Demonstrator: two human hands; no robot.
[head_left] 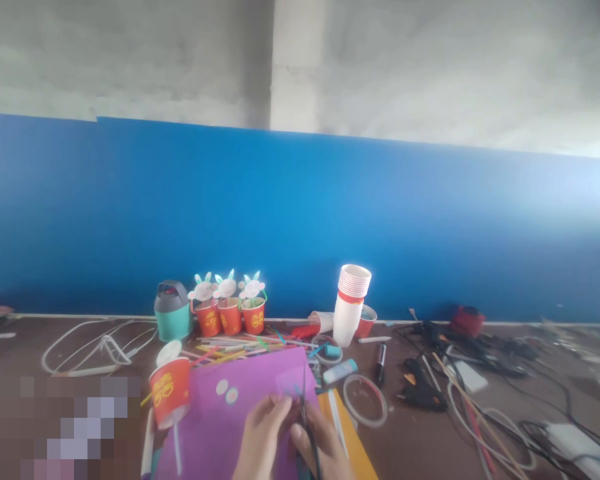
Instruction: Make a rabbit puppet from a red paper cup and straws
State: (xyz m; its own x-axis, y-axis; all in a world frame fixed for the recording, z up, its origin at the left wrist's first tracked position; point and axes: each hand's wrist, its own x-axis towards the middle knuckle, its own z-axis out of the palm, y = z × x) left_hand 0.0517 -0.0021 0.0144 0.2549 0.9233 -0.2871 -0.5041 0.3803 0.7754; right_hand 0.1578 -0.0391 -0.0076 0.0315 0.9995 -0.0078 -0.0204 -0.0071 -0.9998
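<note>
My right hand (326, 441) is closed around a pair of scissors (311, 435) with black handles, its blades pointing up and away from me. Beside it, my left hand (261, 432) pinches a small light-purple piece of paper (289, 381) with faint bluish marks, close to the blades. Whether the blades touch the paper is too blurred to tell. Under both hands lies a large purple sheet (210, 427). Two small pale discs, one a white disc (222, 387) and the other a blue-edged disc (232, 396), rest on it.
A red paper cup (171, 392) with a white straw tilts at the left. Behind stand three decorated cups (229, 320), a teal container (173, 323) and a tall cup stack (349, 310). Right are a tape roll (365, 421), marker (381, 364), glue gun (422, 387) and tangled cables.
</note>
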